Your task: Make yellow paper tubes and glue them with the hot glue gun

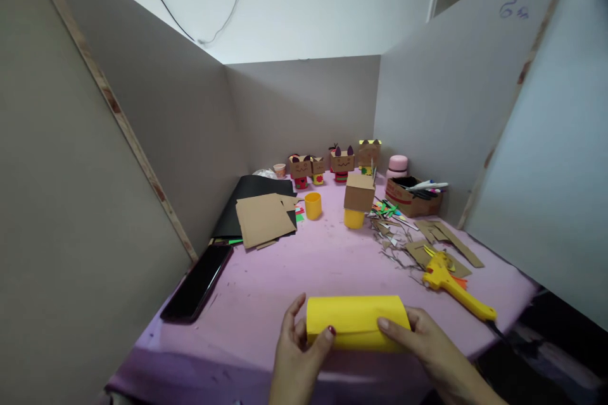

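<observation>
Writing: blue handwritten marks [513,0] on the right partition [441,69], upper right of frame, turned sideways, can't read them reliably. Small carton [411,202] right of centre has reddish print, too small to make out. No brand legible on the phone [198,285], lower left, dark screen up. Hands: both on a yellow paper roll [356,313], bottom centre of frame, held level at the near side of the bench [270,278]. Left hand [301,345] pinches its left end, thumb on the front by the overlapping edge, index raised off it and partly curled. Right hand [422,335] grips the right end, thumb flat on the front, other fingers mostly hidden behind. Yellow glue gun [445,280] lies lower right, just beside cardboard scraps. Mid-frame: yellow cup [313,206], and right of it a cardboard box [360,192] on a yellow base [354,219]. Cat-eared cardboard figures [342,162] stand farther back, upper centre.
</observation>
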{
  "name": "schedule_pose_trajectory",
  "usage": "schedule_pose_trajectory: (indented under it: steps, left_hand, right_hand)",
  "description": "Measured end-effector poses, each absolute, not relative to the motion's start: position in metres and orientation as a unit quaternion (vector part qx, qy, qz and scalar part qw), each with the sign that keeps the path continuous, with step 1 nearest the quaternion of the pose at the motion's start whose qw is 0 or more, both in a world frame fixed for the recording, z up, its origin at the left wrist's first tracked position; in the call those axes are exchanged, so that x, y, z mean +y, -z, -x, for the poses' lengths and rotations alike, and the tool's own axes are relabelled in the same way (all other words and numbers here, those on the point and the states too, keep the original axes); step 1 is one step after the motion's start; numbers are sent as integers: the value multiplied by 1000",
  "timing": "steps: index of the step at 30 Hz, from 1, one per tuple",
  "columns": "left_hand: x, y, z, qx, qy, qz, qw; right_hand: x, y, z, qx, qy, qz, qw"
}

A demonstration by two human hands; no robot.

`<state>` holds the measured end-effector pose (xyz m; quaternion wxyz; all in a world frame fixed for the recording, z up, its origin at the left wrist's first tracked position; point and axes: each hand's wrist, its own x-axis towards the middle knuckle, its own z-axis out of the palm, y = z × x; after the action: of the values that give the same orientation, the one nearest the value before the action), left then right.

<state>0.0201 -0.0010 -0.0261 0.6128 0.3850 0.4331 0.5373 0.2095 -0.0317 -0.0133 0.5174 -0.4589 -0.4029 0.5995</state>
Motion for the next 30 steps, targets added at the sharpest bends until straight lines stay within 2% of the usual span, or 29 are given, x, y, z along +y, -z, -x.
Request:
schedule_pose_trajectory:
  steps: [3,13,18,30]
  left_hand:
    - [-3,29,-27,445,-552,-380,594]
    - [-3,18,-12,410,-526,-349,658]
    - [2,20,-7,434,-544,-336,635]
    - [15,34,13,487,-582,-288,585]
  right_hand:
    - [-35,16,-200,-404,-613,448,510]
    - [-30,23,-209,-368,-617,443,536]
    - [-27,22,-212,-339,-622,427,561]
    - [-21,39,-224,-272,-682,399,549]
